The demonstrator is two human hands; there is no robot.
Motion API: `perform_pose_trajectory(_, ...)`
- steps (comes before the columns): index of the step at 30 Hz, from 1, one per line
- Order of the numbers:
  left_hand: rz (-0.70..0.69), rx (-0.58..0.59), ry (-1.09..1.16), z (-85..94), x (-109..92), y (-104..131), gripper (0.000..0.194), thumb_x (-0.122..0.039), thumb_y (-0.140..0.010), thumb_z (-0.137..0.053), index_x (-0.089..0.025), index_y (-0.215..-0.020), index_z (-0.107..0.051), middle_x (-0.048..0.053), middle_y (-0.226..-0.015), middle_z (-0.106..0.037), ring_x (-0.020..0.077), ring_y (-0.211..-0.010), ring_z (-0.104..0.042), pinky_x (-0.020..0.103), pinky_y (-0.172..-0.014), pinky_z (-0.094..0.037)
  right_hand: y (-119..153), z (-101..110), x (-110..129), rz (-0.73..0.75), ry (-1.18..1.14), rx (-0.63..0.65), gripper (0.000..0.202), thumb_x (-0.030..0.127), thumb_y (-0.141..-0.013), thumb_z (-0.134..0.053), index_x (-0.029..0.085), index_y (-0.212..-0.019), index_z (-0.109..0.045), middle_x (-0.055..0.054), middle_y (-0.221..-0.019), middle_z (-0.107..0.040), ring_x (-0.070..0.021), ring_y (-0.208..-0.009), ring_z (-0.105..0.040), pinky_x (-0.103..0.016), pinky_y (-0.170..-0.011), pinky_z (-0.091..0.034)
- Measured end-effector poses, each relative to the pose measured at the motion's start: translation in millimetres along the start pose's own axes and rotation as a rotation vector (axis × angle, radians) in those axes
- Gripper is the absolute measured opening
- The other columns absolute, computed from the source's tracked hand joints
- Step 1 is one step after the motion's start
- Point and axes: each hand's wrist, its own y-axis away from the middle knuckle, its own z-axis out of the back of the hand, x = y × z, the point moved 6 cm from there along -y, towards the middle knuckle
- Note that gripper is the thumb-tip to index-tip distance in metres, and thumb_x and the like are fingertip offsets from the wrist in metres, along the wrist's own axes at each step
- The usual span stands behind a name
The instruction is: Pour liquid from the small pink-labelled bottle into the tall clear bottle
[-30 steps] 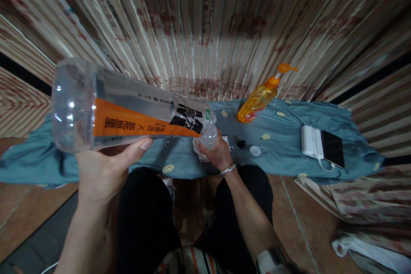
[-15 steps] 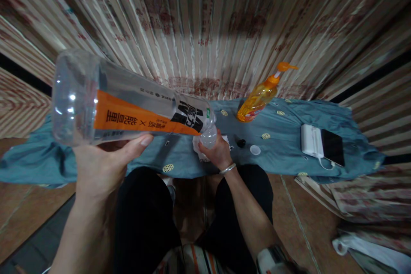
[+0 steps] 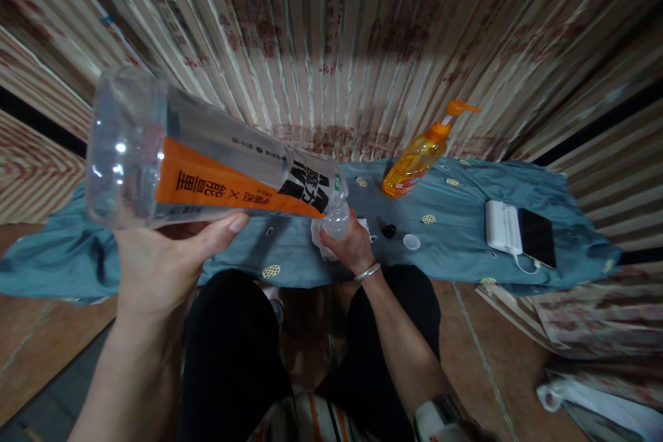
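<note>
A large clear plastic bottle (image 3: 222, 179) with an orange and black label is tilted, its base up at the left and its neck down to the right. My left hand (image 3: 166, 262) is closed round its lower body, thumb along the near side. By the bottle's neck, my right hand (image 3: 349, 245) is closed. What its fingers hold, the neck or a small clear container under the mouth, I cannot make out. A white tissue-like sheet (image 3: 327, 253) lies beneath that hand. A small black object (image 3: 389, 230) and a round whitish disc (image 3: 411, 242) rest just right of it.
An amber pump bottle (image 3: 414, 164) with an orange top stands behind on the teal cloth (image 3: 456, 221). A white device (image 3: 502, 226) with a short cable and a black slab (image 3: 536, 237) lie at the right. A pleated curtain (image 3: 321, 34) hangs behind.
The base of the big bottle has risen slightly, so it tilts a little more steeply. My left hand has shifted slightly with it; my right hand has stayed in place.
</note>
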Motion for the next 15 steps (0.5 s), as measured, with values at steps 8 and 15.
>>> perform_pose_trajectory(8,-0.013,0.012,-0.028,-0.2,0.6,-0.3,0.05,-0.014,-0.044,-0.098,-0.015,-0.088,-0.075,0.004,-0.079,-0.078,0.0168,-0.064,-0.075,0.026,-0.066,-0.066,-0.5,0.4,1.1,0.003,0.004,0.007,0.072,0.039,-0.081,-0.078,0.009,-0.141,-0.052,-0.02,-0.115,-0.079,-0.0335,-0.105,-0.078,-0.046,-0.09,-0.064)
perform_pose_trajectory(15,0.009,-0.003,-0.044,0.1,-0.3,-0.1,0.052,-0.016,-0.042,-0.099,-0.015,-0.088,-0.074,0.007,-0.086,-0.081,0.0196,-0.069,-0.077,0.028,-0.066,-0.067,-0.4,1.0,1.0,0.0,-0.012,0.01,0.072,0.037,-0.08,-0.079,0.008,-0.141,-0.054,-0.02,-0.117,-0.079,-0.0334,-0.107,-0.078,-0.046,-0.093,-0.064)
